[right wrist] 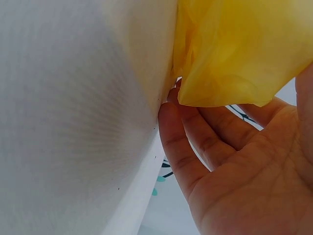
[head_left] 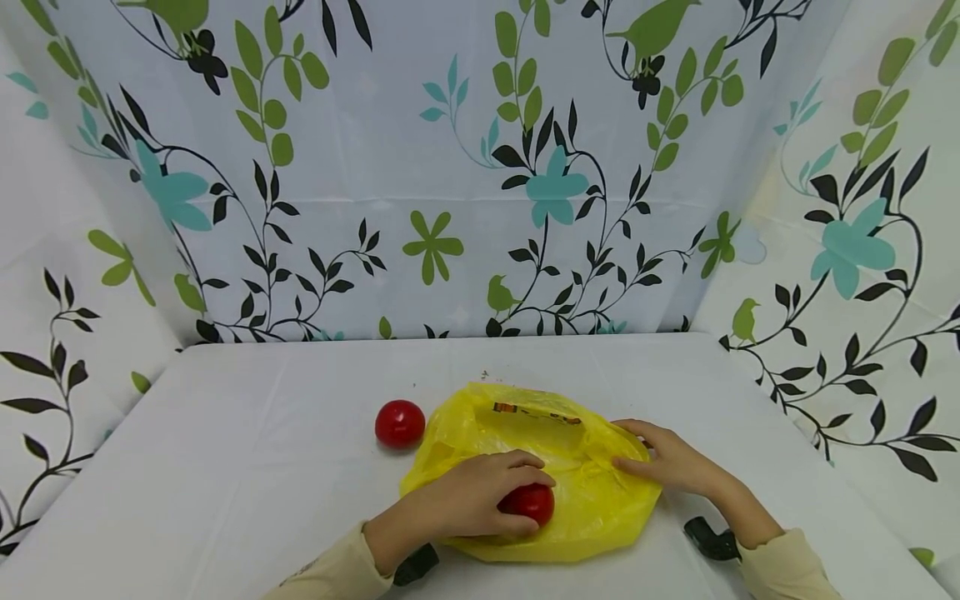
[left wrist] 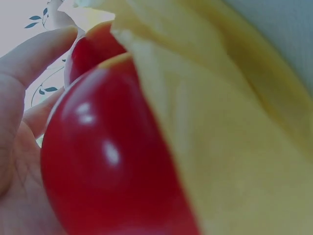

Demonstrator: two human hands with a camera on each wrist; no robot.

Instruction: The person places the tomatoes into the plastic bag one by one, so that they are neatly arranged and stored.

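My left hand (head_left: 480,496) curls its fingers and thumb round a glossy red tomato (head_left: 531,503), low over the near side of a yellow plastic bag (head_left: 592,508). In the left wrist view the bag's film (left wrist: 210,117) covers one side of a large red tomato (left wrist: 107,147); a second red surface (left wrist: 95,49) shows behind it. My right hand (head_left: 675,458) holds the bag's right edge between thumb and fingers. Seen from the right wrist, the fingers (right wrist: 178,147) reach behind the hanging yellow film (right wrist: 234,54). The bag's inside is mostly hidden.
Another red tomato (head_left: 400,424) lies on the white table (head_left: 262,467), just left of the bag. Behind and at both sides hangs a patterned curtain (head_left: 450,183) with leaves and birds. A black wrist device (head_left: 711,539) sits below the right hand.
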